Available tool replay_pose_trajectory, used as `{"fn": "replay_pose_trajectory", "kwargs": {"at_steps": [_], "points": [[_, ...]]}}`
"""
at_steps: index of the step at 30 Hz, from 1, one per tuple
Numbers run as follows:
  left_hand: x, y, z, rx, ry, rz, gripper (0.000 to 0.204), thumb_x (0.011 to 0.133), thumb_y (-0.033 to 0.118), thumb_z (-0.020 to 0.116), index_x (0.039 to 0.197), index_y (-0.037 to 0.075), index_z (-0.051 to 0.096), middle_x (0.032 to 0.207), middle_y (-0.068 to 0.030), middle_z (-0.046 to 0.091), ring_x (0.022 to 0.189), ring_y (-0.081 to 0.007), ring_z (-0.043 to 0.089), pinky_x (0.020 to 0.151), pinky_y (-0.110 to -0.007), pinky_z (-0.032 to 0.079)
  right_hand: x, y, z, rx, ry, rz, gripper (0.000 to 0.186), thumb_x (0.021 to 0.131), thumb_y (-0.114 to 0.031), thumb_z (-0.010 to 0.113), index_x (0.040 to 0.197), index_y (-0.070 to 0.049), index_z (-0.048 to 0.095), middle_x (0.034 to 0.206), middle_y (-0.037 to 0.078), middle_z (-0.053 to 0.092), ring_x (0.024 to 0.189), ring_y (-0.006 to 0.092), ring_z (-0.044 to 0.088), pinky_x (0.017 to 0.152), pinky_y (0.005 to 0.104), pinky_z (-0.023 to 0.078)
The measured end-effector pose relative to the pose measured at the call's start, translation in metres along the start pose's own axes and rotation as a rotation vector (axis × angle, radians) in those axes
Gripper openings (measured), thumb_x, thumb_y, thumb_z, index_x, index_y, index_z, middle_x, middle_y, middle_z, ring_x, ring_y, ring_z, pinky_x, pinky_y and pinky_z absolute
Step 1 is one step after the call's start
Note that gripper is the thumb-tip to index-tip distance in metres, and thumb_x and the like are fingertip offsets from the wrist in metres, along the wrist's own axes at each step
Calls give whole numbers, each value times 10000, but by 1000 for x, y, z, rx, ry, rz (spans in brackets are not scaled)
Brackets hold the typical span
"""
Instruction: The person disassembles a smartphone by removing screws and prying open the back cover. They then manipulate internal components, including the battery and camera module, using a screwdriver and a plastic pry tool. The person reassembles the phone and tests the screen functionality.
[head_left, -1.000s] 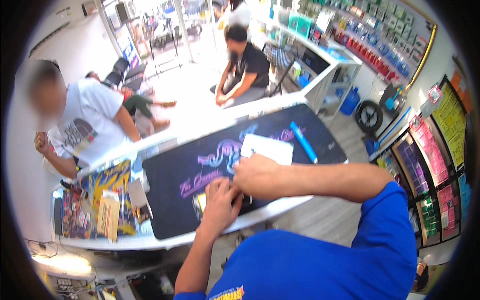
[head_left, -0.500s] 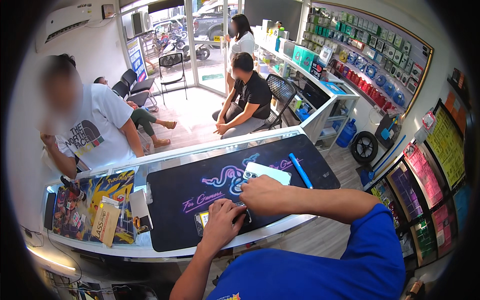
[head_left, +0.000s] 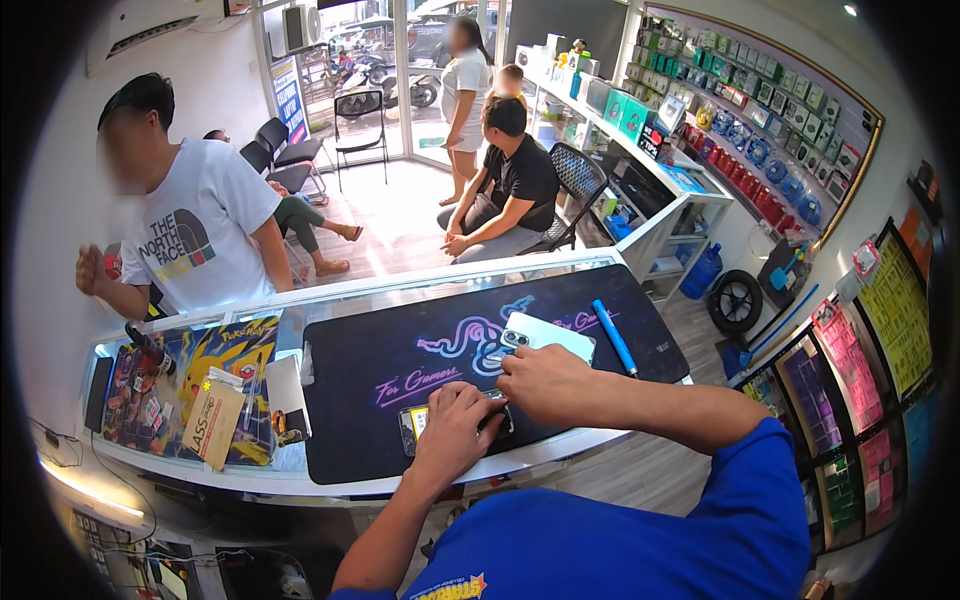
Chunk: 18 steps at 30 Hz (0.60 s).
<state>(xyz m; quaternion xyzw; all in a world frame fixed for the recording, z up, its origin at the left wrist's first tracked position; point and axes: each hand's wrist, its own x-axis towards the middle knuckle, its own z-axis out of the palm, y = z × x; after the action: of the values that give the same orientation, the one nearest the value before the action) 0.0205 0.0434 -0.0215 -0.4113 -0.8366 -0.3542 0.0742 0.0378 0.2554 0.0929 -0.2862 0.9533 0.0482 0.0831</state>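
In the head view, the left hand (head_left: 456, 424) lay palm-down over an open phone-like device (head_left: 413, 426), fingers slightly bent and pressing it to the dark mat (head_left: 345, 352) on the tabletop (head_left: 542, 449). The device's yellow-marked end showed left of that hand. The right hand (head_left: 540, 384) was curled nearly closed just beside its right end; whether it gripped anything could not be told. A pale phone (head_left: 562, 341) lay just beyond the right hand.

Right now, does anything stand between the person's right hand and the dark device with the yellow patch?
Nothing visible blocks the dark device at its right end, beside the right hand. The left hand covers its middle; the white phone lies beyond.
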Motion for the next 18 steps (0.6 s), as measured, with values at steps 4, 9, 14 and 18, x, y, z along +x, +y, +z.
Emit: {"fn": "replay_pose_trajectory", "kwargs": {"at_steps": [4, 9, 14, 18], "points": [[0, -3, 3, 3, 16, 2, 214, 981, 228, 835, 1158, 108, 830, 1106, -60, 691, 1233, -304, 592, 1124, -501, 408, 0, -1, -6, -2, -27, 17, 230, 968, -171, 724, 1130, -33, 810, 1185, 158, 761, 1150, 329, 746, 871, 460, 648], [4, -3, 4, -4, 44, -49, 176, 974, 223, 840, 1109, 109, 833, 1071, -54, 702, 1206, -299, 603, 1124, -508, 399, -3, -4, -13, 0, -10, 11, 233, 970, -163, 721, 1137, -28, 810, 1204, 155, 762, 1155, 329, 746, 879, 454, 650], [10, -5, 3, 37, 77, 2, 148, 971, 210, 834, 1081, 111, 825, 1067, -55, 699, 1188, -297, 609, 1112, -501, 400, -6, -3, -24, 18, 4, 18, 228, 961, -154, 730, 1131, -24, 806, 1203, 155, 761, 1153, 330, 745, 880, 451, 652], [15, -2, -4, 30, 67, 27, 147, 968, 205, 834, 1077, 108, 812, 1060, -58, 688, 1173, -294, 610, 1091, -500, 405, -11, 3, -23, 41, 38, 9, 229, 946, -152, 747, 1127, -21, 800, 1193, 154, 759, 1146, 336, 744, 873, 456, 655]]}}
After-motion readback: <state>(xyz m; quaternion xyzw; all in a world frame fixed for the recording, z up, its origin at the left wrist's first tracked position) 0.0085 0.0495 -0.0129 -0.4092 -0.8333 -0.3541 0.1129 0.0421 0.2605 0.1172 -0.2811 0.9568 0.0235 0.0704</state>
